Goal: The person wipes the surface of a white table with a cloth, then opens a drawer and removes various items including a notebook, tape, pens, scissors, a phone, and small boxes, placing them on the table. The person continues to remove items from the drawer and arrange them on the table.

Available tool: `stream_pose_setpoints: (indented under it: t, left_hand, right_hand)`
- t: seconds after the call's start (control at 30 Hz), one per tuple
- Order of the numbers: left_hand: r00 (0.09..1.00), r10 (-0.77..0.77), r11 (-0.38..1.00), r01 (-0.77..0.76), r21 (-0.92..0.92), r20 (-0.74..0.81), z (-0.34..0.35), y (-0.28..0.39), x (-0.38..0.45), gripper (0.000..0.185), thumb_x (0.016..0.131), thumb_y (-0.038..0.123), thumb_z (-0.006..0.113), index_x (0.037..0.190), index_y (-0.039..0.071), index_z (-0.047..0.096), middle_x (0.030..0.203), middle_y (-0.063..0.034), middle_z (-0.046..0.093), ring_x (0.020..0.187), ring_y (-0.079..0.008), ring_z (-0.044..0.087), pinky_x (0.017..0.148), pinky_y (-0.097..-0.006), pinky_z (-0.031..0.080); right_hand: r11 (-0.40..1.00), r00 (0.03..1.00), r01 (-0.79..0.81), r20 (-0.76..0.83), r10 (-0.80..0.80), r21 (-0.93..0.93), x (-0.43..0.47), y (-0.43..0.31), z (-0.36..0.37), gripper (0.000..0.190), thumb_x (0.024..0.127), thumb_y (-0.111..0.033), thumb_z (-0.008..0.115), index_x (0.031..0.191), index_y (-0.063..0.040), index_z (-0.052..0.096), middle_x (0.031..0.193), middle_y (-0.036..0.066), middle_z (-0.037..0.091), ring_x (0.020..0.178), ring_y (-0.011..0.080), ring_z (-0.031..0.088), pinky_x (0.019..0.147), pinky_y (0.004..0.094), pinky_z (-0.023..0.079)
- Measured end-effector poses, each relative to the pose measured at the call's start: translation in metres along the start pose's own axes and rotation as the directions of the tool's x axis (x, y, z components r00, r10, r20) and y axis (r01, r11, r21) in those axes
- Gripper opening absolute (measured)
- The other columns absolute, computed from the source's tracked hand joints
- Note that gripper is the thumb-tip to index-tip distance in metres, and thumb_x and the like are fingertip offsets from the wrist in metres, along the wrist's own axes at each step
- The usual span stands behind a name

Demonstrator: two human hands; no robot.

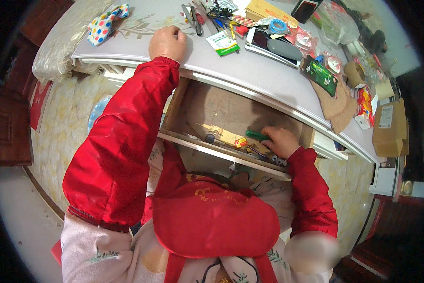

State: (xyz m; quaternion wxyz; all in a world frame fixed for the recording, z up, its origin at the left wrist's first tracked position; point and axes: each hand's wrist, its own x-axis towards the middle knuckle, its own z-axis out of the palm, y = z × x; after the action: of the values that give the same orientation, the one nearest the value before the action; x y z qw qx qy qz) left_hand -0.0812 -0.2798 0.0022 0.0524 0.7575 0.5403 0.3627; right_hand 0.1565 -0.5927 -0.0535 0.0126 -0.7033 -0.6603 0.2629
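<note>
An open wooden drawer (pixel 226 100) juts out beneath the tabletop in front of me. Inside it, my right hand (pixel 283 142) grips a long green object (pixel 257 135), whose kind I cannot make out. Small items lie along the drawer's front: a red and yellow packet (pixel 240 142), a dark round-ended piece (pixel 210 138) and several small cylinders (pixel 278 160) below my right hand. My left hand (pixel 167 44) rests curled on the table (pixel 134 46) near its edge, with nothing visible in it; its fingertips are hidden.
Right of my left hand lie a black-handled tool (pixel 196 23), a green and white packet (pixel 222 43), a white tablet (pixel 259 40) and a grey case (pixel 284 48). A polka-dot cloth (pixel 105 26) is at left. A cardboard box (pixel 389 129) stands at the right end.
</note>
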Motion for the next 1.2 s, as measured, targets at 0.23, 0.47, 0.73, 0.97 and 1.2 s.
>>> stream_pose_setpoints:
  t: [0.23,0.47,0.73,0.97,1.2]
  left_hand:
    - [1.000,-0.009,0.999,0.008,-0.041,-0.008,0.011,0.000,0.001,0.027,0.082,0.028,0.055,0.089,0.007,0.071,0.093,-0.0162,0.068,0.090,-0.0364,0.063,0.080,-0.0455,0.049]
    - [1.000,0.024,0.999,-0.024,-0.041,-0.006,0.014,-0.010,0.007,0.029,0.082,0.028,0.056,0.095,0.008,0.071,0.093,-0.0162,0.068,0.089,-0.0347,0.064,0.079,-0.0425,0.050]
    - [0.994,0.066,0.996,-0.071,-0.061,-0.086,0.018,-0.026,0.011,0.025,0.080,0.024,0.058,0.097,0.009,0.071,0.101,-0.0134,0.067,0.098,-0.0312,0.060,0.087,-0.0406,0.046]
    - [0.758,0.574,0.742,-0.641,-0.195,-0.310,-0.001,0.024,-0.114,0.043,0.072,0.009,0.066,0.115,0.012,0.061,0.126,-0.0151,0.050,0.120,-0.0367,0.042,0.102,-0.0476,0.029]
    - [0.395,0.519,0.854,-0.205,-0.478,0.758,0.047,0.068,-0.233,0.047,0.084,0.022,0.070,0.124,0.006,0.051,0.115,-0.0212,0.057,0.107,-0.0357,0.057,0.091,-0.0426,0.048]
  right_hand:
    - [0.887,0.674,0.296,-0.580,-0.457,-0.355,-0.005,-0.051,-0.093,0.021,0.077,-0.010,0.059,0.097,-0.007,0.062,0.090,0.011,0.063,0.085,0.0305,0.059,0.075,0.0405,0.047]
    - [0.882,0.666,-0.003,-0.658,-0.350,-0.471,0.027,0.015,-0.111,0.035,0.082,-0.003,0.053,0.116,-0.006,0.059,0.117,0.014,0.056,0.111,0.0293,0.052,0.092,0.0380,0.044]
    - [0.962,0.510,0.042,-0.822,-0.252,-0.269,-0.021,0.014,-0.092,0.027,0.084,-0.004,0.057,0.111,-0.005,0.061,0.117,0.015,0.057,0.111,0.0313,0.053,0.092,0.0379,0.046]
    - [0.980,0.505,-0.159,-0.843,0.185,0.120,-0.141,0.062,-0.022,0.016,0.088,-0.008,0.060,0.101,-0.002,0.066,0.101,0.013,0.066,0.090,0.0278,0.062,0.080,0.0336,0.049]
    - [0.817,0.508,0.087,-0.731,0.456,0.570,-0.099,0.077,-0.001,0.020,0.085,-0.016,0.062,0.102,-0.006,0.067,0.097,0.012,0.067,0.088,0.0280,0.064,0.081,0.0357,0.049]
